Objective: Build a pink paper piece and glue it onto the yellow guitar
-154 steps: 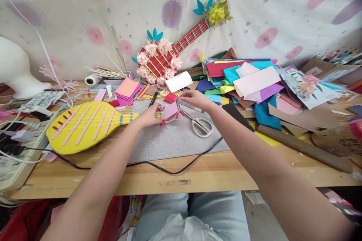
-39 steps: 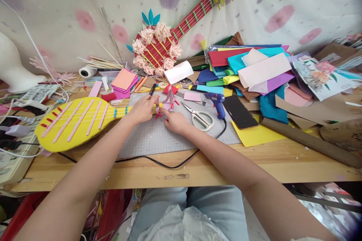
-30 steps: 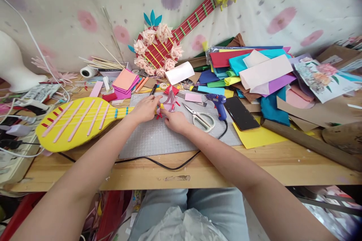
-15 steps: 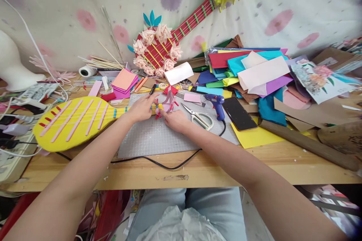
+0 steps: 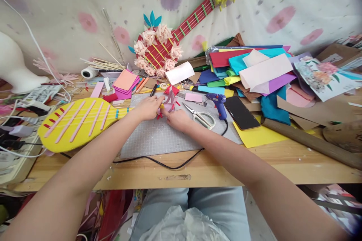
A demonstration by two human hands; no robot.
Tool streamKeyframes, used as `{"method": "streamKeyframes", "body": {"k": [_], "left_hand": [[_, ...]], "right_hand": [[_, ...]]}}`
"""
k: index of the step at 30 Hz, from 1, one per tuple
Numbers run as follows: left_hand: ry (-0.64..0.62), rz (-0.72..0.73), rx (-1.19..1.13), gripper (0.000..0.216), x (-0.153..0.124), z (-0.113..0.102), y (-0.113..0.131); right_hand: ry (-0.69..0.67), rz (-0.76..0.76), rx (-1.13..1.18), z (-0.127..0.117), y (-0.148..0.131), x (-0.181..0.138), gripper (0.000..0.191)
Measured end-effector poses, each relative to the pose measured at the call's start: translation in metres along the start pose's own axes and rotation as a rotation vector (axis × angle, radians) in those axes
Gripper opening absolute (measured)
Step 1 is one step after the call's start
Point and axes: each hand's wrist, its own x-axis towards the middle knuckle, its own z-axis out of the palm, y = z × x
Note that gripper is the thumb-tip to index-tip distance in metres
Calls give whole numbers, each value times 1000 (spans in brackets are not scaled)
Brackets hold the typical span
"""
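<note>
A yellow craft lute (image 5: 82, 124) with pink strips, blue frets and thin strings lies on the left, its neck running over the grey cutting mat (image 5: 147, 143). At the top of the neck is a pink paper head (image 5: 170, 99) with red pegs and a red tip. My left hand (image 5: 149, 108) lies across the upper neck, fingers bent around its end just below the head. My right hand (image 5: 179, 120) pinches the base of the head from the right, thumb and finger close to the left fingertips. The exact contact spot is partly hidden by the fingers.
White-handled scissors (image 5: 203, 118), a blue glue gun (image 5: 217, 103) with a black cord and a phone (image 5: 241, 113) lie right of my hands. Behind stand a red flowered lute (image 5: 157, 51) and piled coloured sheets (image 5: 263, 69). A wooden stick (image 5: 305, 141) lies far right.
My left hand has slid slightly right, closer to the pink head. The yellow lute has shifted a little right too. My right hand stays at the head. The whole view has moved slightly.
</note>
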Motion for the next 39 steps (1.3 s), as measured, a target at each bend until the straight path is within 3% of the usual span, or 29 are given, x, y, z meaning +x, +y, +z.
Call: {"method": "streamKeyframes", "body": {"k": [9, 16, 34, 39], "left_hand": [[-57, -23, 20, 47, 11, -11, 1], [-51, 10, -9, 44, 10, -10, -3], [48, 12, -174, 62, 2, -4, -13], [19, 32, -85, 48, -3, -7, -11]], "right_hand": [[-16, 9, 49, -2, 2, -2, 52], [53, 32, 87, 3, 5, -4, 53], [-7, -31, 8, -4, 3, -2, 52], [10, -33, 17, -1, 4, -3, 53]]}}
